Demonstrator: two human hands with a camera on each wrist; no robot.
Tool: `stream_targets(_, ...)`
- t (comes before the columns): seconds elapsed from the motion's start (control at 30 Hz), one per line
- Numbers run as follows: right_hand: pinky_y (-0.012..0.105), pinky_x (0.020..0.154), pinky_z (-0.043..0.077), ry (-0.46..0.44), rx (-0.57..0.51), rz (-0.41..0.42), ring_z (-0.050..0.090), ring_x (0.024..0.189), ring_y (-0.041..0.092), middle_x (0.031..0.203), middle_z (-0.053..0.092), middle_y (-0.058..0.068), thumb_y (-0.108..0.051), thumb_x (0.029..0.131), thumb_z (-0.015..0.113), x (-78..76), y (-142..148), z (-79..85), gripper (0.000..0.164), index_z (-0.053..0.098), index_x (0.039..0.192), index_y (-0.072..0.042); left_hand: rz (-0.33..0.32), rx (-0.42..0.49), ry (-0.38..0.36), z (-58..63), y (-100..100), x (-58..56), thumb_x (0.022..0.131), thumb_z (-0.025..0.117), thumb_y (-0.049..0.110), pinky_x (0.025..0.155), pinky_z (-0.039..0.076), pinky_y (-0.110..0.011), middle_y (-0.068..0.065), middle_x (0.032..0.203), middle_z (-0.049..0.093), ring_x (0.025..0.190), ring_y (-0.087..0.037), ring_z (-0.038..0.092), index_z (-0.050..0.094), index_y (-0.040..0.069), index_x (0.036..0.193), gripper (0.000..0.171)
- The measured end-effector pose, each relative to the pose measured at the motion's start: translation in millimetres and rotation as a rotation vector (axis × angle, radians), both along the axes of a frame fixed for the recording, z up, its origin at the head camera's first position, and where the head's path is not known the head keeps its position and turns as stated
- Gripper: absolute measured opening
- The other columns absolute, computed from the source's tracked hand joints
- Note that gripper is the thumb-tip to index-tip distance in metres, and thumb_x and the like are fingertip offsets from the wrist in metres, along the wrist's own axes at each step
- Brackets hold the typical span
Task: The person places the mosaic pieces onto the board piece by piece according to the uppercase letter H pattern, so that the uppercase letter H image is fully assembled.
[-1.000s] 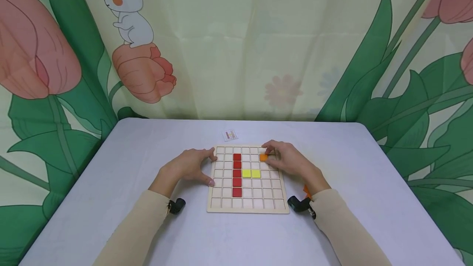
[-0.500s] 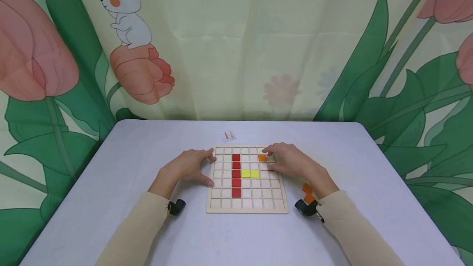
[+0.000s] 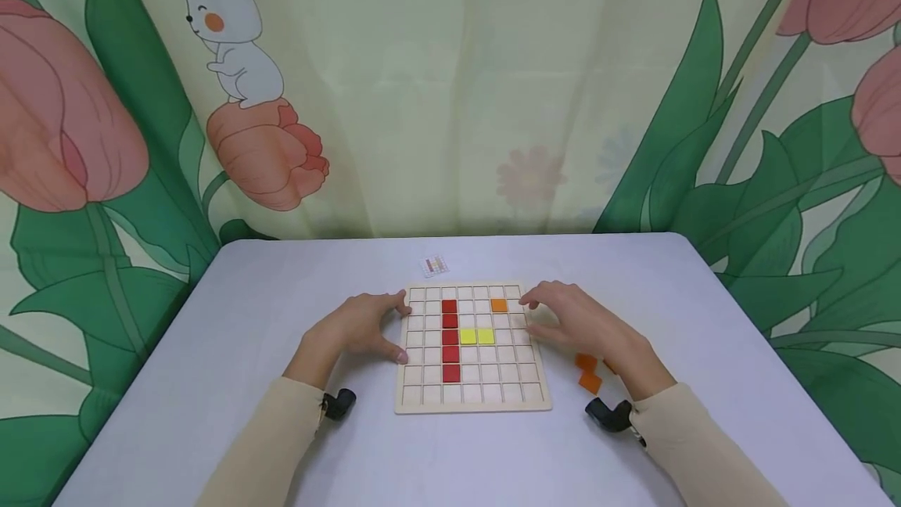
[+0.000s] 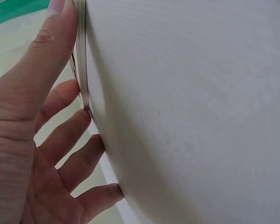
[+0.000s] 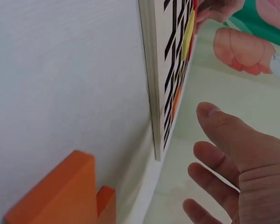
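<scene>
A wooden grid board (image 3: 493,394) lies flat on the table. A column of several red tiles (image 3: 450,353) sits on it, with two yellow tiles (image 3: 476,336) beside the column. One orange tile (image 3: 499,306) rests in a cell toward the board's upper right. My left hand (image 3: 359,325) touches the board's left edge with thumb and fingers spread; its wrist view shows the thumb (image 4: 51,42) against that edge. Relaxed fingers mark my right hand (image 3: 573,319), which holds nothing at the board's right edge. Its wrist view shows this hand (image 5: 247,163) apart from the board.
Orange tiles (image 3: 590,383) lie on the table right of the board, partly behind my right forearm; they loom large in the right wrist view (image 5: 60,196). A small printed card (image 3: 434,265) lies beyond the board. A patterned curtain (image 3: 422,100) hangs behind the table (image 3: 450,460).
My right hand has let go of the orange tile and moved right to the board's edge. More loose orange tiles now show by its forearm. The left hand has stayed on the edge.
</scene>
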State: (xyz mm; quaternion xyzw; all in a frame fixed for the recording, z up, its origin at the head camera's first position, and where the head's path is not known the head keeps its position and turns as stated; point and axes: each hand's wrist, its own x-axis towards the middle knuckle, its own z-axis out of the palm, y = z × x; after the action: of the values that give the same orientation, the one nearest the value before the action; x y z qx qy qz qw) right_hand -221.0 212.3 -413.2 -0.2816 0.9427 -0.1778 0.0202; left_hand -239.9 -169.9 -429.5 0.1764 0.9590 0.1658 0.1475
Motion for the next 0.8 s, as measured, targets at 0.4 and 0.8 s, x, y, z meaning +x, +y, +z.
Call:
stream_targets(0.4, 0.047, 0.093, 0.055, 0.055, -0.069, -0.01, 0.063, 0.107, 0.023, 0.114, 0.068, 0.0, -0.027, 0.091, 0.08, 22.5, 30.8, -11.6, 0.04, 0.067, 0.126, -0.01, 0.011, 0.0, 0.003, 0.9, -1.1, 2.9, 0.062, 0.094, 0.057, 0.116, 0.042, -0.051, 0.0, 0.161, 0.045, 0.144, -0.029, 0.046, 0.063, 0.033, 0.136, 0.084)
stream_targets(0.8, 0.047, 0.094, 0.056, 0.025, -0.037, -0.049, 0.063, 0.109, 0.021, 0.114, 0.068, -0.004, -0.029, 0.087, 0.084, 37.4, 54.0, -12.9, 0.046, 0.067, 0.128, -0.013, 0.016, 0.011, 0.005, -0.7, -1.7, 2.8, 0.062, 0.095, 0.055, 0.115, 0.043, -0.05, 0.002, 0.161, 0.045, 0.144, -0.028, 0.047, 0.063, 0.033, 0.136, 0.083)
